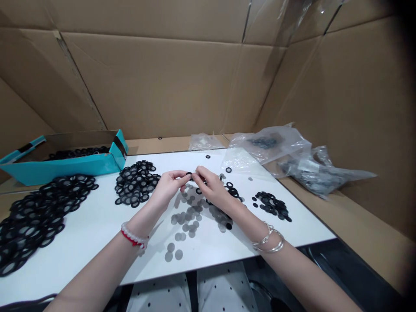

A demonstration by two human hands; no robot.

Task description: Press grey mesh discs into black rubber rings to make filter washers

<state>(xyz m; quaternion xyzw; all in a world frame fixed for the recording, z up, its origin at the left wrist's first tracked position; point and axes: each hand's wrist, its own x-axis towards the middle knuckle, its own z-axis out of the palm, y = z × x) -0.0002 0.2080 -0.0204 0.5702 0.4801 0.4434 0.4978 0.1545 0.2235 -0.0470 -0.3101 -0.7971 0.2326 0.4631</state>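
Note:
My left hand (169, 185) and my right hand (209, 185) meet fingertip to fingertip above the middle of the white table. Between them they pinch a small black ring (189, 173). Thin grey discs (186, 218) lie scattered below the hands. Partly hidden by my right hand and forearm is a group of black rings (231, 190). A pile of black rings with grey centres (137, 182) sits just left of my left hand. Small black discs (272, 204) form a heap to the right of my right forearm.
A large pile of black rings (35, 212) spreads over the table's left side, by a blue box (68, 169) holding more rings. Clear plastic bags (269, 145) lie at the back right. The white table (104, 242) is bordered by cardboard walls (162, 82).

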